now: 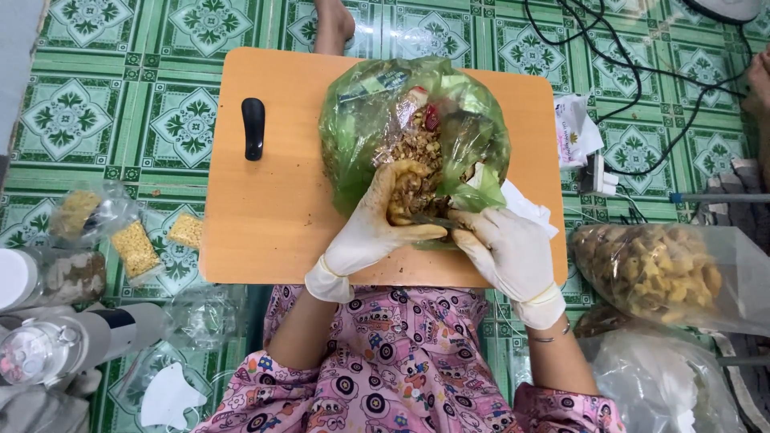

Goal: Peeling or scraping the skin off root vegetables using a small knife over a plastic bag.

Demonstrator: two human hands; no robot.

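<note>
A green plastic bag full of brown scraps and wrappers lies on a small orange table. My left hand, in a white glove, cups a clump of brown crumbly scraps at the bag's mouth. My right hand, also gloved, pinches the edge of the green bag near its opening, with white paper under it. A black handle-shaped tool lies on the table to the left, apart from both hands.
Small bags of yellow grains and jars lie on the green tiled floor at left. A large clear bag of yellow snacks sits at right. Black cables run across the far right. Someone's foot is beyond the table.
</note>
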